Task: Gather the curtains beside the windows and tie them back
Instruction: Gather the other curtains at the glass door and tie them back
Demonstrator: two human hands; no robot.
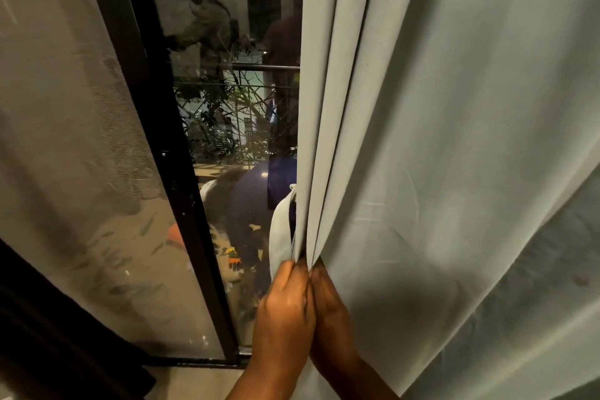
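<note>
**At the window, folds pinched together**

At six o'clock, the left hand (285,308) and right hand (331,312) pinch the pale curtain (454,140) pleats, which rise toward one o'clock. A loose pinch could let folds slip and spread.

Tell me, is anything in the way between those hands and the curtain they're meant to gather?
Nothing visible. The left hand and right hand both pinch folds at the pale curtain edge, beside the window glass.
</note>
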